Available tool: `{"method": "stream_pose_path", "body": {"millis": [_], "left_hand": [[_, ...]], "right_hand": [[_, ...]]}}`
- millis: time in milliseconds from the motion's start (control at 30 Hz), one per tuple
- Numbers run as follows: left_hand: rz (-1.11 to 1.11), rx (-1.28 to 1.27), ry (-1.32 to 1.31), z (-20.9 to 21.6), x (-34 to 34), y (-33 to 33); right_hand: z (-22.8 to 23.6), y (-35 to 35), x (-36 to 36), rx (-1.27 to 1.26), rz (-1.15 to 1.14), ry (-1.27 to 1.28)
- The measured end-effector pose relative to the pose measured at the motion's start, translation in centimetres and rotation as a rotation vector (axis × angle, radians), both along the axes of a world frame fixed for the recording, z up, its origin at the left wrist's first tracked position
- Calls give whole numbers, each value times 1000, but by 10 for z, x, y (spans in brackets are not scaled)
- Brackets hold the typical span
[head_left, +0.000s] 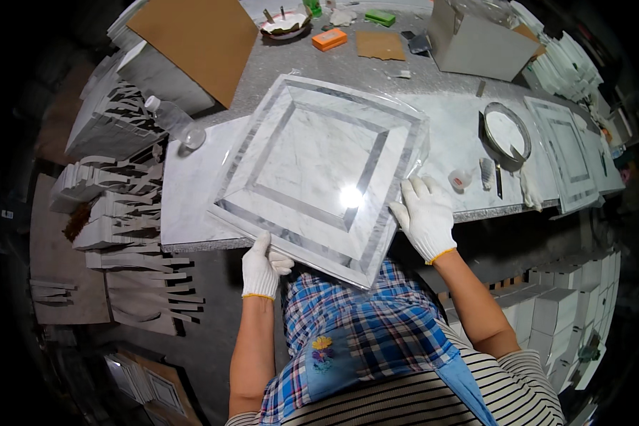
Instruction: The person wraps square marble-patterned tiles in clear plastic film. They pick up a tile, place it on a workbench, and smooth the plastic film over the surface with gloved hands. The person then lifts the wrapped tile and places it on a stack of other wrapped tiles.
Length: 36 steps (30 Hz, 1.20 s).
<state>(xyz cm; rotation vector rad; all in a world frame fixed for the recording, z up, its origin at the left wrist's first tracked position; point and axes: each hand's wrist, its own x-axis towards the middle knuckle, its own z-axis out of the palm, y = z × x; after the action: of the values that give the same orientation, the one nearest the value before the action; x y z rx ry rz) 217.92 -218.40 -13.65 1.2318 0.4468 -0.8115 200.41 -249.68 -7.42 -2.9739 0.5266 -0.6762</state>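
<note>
Holds a square, grey-banded white marble-look panel [319, 163] over the speckled grey worktable [334, 60]'s front edge, pinched by the left white-gloved hand [261, 268], touched by the right [427, 219], grip unclear; seemingly film-wrapped, not yet laid flat.

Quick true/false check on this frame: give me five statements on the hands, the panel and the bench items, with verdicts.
1. The left hand and right hand both wear white gloves. True.
2. The left hand is clear of the marble-patterned panel. False: it holds the panel's near edge, thumb on top.
3. The panel carries grey square bands. True.
4. The clear plastic bottle is to the right of the panel. False: it is to the left.
5. The orange box is left of the green box. True.
</note>
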Motion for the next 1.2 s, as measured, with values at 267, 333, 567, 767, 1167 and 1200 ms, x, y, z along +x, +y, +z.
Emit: {"method": "stream_pose_path", "body": {"millis": [267,333,567,767,1167,1200], "left_hand": [[29,66,-44,12,-5,-8],[19,27,-33,11,-4,-5],[52,127,-52,17,-5,-15],[37,128,-36,18,-5,-11],[41,105,-51,13,-5,-9],[44,99,-49,12,-5,-7]], "right_hand": [[-5,-5,3,-4,4,60],[-2,-3,3,-1,-5,104],[-5,-7,4,-12,12,58],[-5,-9,0,86,14,25],[0,-14,-5,1,100,25],[2,-14,-7,4,89,50]]}}
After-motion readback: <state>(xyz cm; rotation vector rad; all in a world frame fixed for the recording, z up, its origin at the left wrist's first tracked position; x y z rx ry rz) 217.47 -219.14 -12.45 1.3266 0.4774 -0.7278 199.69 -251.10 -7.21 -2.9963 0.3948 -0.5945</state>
